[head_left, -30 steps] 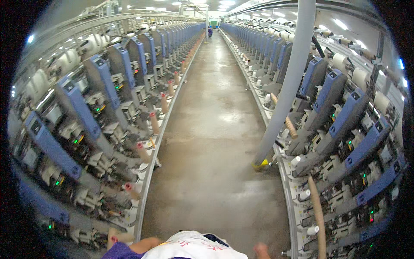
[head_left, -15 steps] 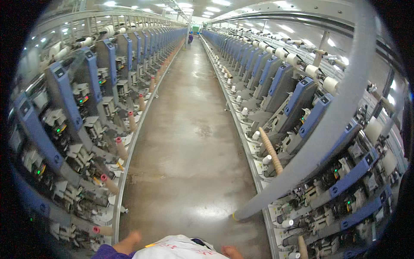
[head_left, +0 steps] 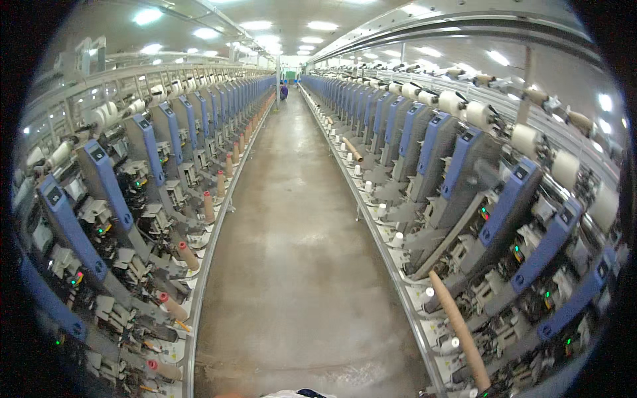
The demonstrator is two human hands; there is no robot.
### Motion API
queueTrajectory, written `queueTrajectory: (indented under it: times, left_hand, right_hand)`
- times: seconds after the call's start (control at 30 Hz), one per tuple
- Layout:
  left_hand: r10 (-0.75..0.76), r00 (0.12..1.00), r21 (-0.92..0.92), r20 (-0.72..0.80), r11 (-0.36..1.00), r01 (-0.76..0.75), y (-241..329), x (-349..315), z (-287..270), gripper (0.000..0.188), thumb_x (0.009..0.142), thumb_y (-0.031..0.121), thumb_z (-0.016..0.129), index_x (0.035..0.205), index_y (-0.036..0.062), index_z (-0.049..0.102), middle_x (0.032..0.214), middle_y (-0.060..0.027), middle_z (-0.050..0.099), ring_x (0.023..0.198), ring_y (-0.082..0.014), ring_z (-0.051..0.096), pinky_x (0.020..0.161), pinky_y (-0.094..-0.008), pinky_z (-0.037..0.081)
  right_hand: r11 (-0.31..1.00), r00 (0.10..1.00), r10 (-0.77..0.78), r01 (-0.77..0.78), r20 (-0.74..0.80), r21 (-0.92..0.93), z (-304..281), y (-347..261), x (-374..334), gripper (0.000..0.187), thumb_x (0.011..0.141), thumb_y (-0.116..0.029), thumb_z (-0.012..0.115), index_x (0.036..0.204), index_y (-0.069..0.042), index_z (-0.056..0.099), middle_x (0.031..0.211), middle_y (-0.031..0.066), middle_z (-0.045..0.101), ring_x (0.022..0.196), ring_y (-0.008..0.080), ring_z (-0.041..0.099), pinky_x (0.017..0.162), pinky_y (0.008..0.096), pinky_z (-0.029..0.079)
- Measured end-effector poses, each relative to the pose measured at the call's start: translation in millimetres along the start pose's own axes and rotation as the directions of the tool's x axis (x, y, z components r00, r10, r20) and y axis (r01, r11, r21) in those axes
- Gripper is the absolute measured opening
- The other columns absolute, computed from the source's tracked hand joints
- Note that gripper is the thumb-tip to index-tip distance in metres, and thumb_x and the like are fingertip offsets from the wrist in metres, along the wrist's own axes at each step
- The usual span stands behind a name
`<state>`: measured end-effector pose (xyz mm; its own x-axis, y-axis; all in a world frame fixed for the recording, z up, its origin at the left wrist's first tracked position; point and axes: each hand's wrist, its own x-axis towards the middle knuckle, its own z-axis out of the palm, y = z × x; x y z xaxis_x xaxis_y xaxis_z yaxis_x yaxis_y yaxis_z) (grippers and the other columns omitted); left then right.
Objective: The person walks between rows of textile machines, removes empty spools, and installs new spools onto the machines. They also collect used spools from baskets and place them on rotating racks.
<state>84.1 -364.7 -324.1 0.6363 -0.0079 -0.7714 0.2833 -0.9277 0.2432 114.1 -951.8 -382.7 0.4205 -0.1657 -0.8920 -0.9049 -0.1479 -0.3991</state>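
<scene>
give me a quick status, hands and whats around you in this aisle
Both hands out of view. Nearest thing: long brown cardboard tube leaning from the right-hand machine row. Bare concrete aisle floor ahead; a distant person in blue at its far end.

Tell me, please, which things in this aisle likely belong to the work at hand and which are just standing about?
Likely in the work (nearest the person, neither hand in view):
- long brown tube leaning out of the right-hand machine row
- pink-tipped cones along the left row

Just about:
- white yarn packages up on the right
- distant person in blue
- ceiling lights
</scene>
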Motion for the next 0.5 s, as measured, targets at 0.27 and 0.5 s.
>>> queueTrajectory:
  times: [0.27, 0.5]
  left_hand:
    - [-0.276, 0.958, -0.169, 0.073, 0.944, 0.285, -78.9, 109.4, -111.0, 0.034, 0.08, 0.027, 0.054, 0.108, 0.0099, 0.062, 0.104, -0.0158, 0.062, 0.097, -0.0319, 0.058, 0.084, -0.0412, 0.046]
    - [-0.135, 0.989, -0.006, 0.06, 0.991, 0.135, -39.8, 332.4, -360.4, 0.035, 0.082, 0.028, 0.052, 0.109, 0.0083, 0.062, 0.108, -0.0158, 0.06, 0.099, -0.0322, 0.057, 0.085, -0.0411, 0.046]
  right_hand:
    - [0.776, 0.79, -0.613, 0.596, 0.022, 0.208, 123.5, -430.8, 136.1, 0.023, 0.09, -0.012, 0.05, 0.11, 0.0, 0.055, 0.096, 0.0152, 0.064, 0.079, 0.0229, 0.064, 0.066, 0.0307, 0.052]
    - [0.931, 0.882, -0.341, 0.269, 0.325, 0.244, 166.1, -561.6, 225.8, 0.027, 0.09, -0.012, 0.05, 0.114, -0.001, 0.053, 0.103, 0.0171, 0.063, 0.082, 0.0227, 0.064, 0.067, 0.0323, 0.051]
